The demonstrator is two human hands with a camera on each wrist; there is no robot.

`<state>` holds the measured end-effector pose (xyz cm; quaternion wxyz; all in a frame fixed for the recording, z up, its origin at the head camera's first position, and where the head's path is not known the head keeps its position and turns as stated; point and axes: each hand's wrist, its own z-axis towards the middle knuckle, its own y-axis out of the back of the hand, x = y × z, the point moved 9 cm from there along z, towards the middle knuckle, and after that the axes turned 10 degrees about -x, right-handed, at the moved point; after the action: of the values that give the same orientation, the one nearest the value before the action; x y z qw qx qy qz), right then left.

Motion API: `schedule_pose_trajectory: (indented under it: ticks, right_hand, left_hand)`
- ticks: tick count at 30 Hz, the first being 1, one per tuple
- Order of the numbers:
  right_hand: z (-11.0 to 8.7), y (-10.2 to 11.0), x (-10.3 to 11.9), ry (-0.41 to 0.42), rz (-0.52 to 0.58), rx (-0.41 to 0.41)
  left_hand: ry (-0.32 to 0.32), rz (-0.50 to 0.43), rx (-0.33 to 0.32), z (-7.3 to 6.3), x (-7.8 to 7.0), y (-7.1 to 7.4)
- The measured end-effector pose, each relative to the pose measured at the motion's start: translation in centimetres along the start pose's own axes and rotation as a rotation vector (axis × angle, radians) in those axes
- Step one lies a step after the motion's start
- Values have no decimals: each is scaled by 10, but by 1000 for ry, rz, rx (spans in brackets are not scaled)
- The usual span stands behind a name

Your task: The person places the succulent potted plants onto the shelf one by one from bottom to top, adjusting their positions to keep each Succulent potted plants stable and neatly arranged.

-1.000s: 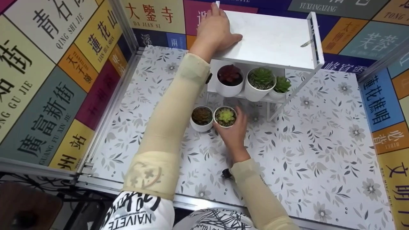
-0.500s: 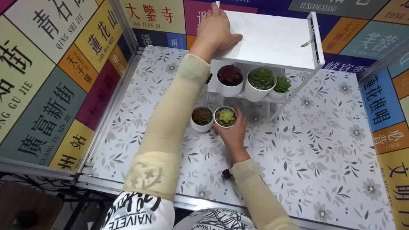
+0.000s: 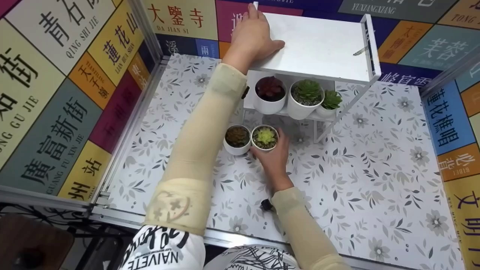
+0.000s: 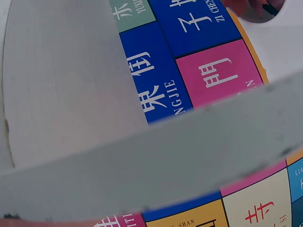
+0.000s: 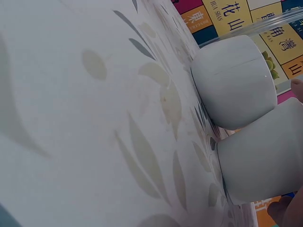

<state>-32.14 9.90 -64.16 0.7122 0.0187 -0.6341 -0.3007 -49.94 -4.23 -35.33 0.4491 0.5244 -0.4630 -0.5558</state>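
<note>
A brown succulent [image 3: 237, 137] stands just beside the yellow-green succulent [image 3: 264, 136], shelf [image 3: 318, 45] beyond.

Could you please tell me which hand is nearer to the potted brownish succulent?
The right hand: it grips the potted yellow-green succulent, just beside the potted brownish succulent. The left hand is farther off, on the left end of the white shelf top.

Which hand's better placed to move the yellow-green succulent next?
Probably your right hand: its fingers hold that potted yellow-green succulent, while your left hand rests high on the white shelf.
</note>
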Motion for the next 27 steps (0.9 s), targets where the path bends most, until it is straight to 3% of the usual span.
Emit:
schedule_pose_trajectory:
  ticks: [27]
  right_hand:
    - [-2, -8, -15, -50, 146, -19]
  left_hand:
    - [-12, 3, 19, 1, 1, 1]
